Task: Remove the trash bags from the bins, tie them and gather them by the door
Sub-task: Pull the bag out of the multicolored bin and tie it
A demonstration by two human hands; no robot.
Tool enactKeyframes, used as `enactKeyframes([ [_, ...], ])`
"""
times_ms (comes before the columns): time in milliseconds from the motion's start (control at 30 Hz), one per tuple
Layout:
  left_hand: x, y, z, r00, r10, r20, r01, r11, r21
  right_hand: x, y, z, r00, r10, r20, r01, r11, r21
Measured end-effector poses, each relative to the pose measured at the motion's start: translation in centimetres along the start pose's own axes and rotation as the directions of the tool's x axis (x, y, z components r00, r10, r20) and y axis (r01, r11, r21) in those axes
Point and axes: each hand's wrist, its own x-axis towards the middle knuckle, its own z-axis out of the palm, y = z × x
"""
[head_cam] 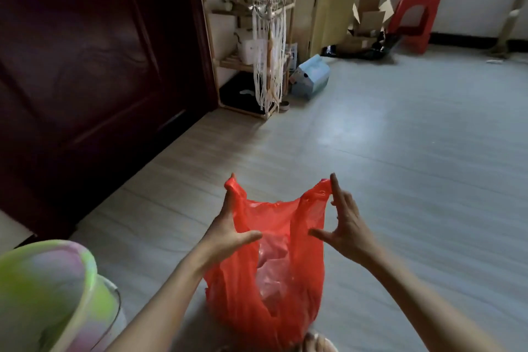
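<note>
A thin red plastic trash bag [265, 274] with two loop handles stands on the pale wood-look floor [400, 180] just in front of the person, its mouth open and pale, crumpled contents showing through the film. The left hand [228, 226] pinches the left handle at its top, fingers reaching upward and thumb spread toward the bag's mouth; that grip is closed on the plastic. The right hand [343, 223] holds the right handle stretched upward on its raised fingertips, thumb out toward the bag. Both handles are pulled up and apart. At the lower left stands a bin with a green and pink rim [48, 288]. A dark red-brown door [85, 66] fills the left side. Beyond it stand a bamboo shelf rack [228, 60] with a white fringed dreamcatcher [268, 37], a light blue box [311, 77], cardboard boxes [368, 20] and a red plastic stool [414, 20].
</note>
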Motion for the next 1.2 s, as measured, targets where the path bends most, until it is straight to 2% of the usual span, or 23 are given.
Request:
enactKeyframes([
  [67,-0.4,-0.9,0.8,0.995,0.042,-0.087,-0.041,0.999,0.012,-1.0,1.0,1.3,0.999,-0.034,-0.005,0.034,0.999,0.022],
  [133,-1.0,-1.6,1.7,0.988,0.012,-0.154,-0.011,1.0,0.005,-2.2,2.1,2.6,0.996,-0.043,0.074,0.044,0.999,-0.014],
  [200,-1.8,-1.7,1.7,0.988,-0.01,-0.153,0.01,1.0,-0.001,-3.3,2.8,3.5,0.996,-0.053,0.074,0.055,0.998,-0.029],
  [233,-2.0,-1.7,1.6,0.995,-0.012,-0.102,0.012,1.0,0.0,-3.6,2.9,3.7,0.996,-0.054,0.075,0.057,0.998,-0.034],
  [300,-2.8,-2.9,1.8,0.99,-0.088,0.11,0.088,0.996,0.001,-4.6,3.4,4.9,0.988,-0.064,0.143,0.076,0.994,-0.077],
  [367,-3.6,-4.3,2.5,0.949,-0.158,0.274,0.114,0.979,0.169,-5.6,3.7,6.0,0.972,-0.073,0.225,0.105,0.986,-0.133],
  [433,-4.5,-5.0,3.2,0.94,-0.148,0.307,0.027,0.93,0.366,-6.1,3.5,7.1,0.953,-0.11,0.281,0.167,0.968,-0.187],
  [500,-4.7,-5.8,3.2,0.974,-0.066,0.215,-0.029,0.911,0.411,-6.0,3.1,8.0,0.938,-0.11,0.329,0.195,0.952,-0.237],
  [600,-4.5,-6.0,2.6,0.996,-0.09,-0.02,0.091,0.939,0.33,-5.5,2.8,9.5,0.913,-0.045,0.405,0.173,0.942,-0.287],
  [667,-4.1,-5.4,2.4,0.988,-0.117,-0.103,0.142,0.948,0.284,-5.1,2.4,10.5,0.907,-0.119,0.403,0.247,0.927,-0.282],
  [733,-3.6,-4.7,2.3,0.982,-0.091,-0.165,0.135,0.95,0.282,-4.6,2.1,11.5,0.92,-0.208,0.332,0.299,0.92,-0.252],
  [800,-2.9,-4.3,2.1,0.963,-0.065,-0.261,0.14,0.95,0.279,-3.7,1.4,11.3,0.969,-0.127,0.213,0.159,0.977,-0.143],
  [867,-1.7,-4.3,2.0,0.922,-0.082,-0.379,0.178,0.958,0.224,-2.0,1.6,11.3,0.995,0.076,0.065,-0.082,0.993,0.081],
  [967,1.7,-5.2,1.5,0.817,-0.249,-0.521,0.291,0.957,-0.002,1.9,2.1,10.5,0.94,0.331,-0.079,-0.268,0.863,0.427],
  [1067,5.7,-6.1,1.0,0.752,-0.421,-0.507,0.447,0.891,-0.076,6.8,3.5,9.8,0.838,0.537,-0.095,-0.418,0.745,0.52],
  [1133,7.9,-6.1,1.0,0.756,-0.459,-0.467,0.503,0.863,-0.035,9.6,3.9,9.6,0.8,0.598,-0.051,-0.489,0.699,0.521],
  [1200,10.0,-5.6,1.1,0.781,-0.472,-0.409,0.491,0.869,-0.064,12.2,3.7,9.9,0.796,0.606,-0.019,-0.495,0.669,0.555],
])
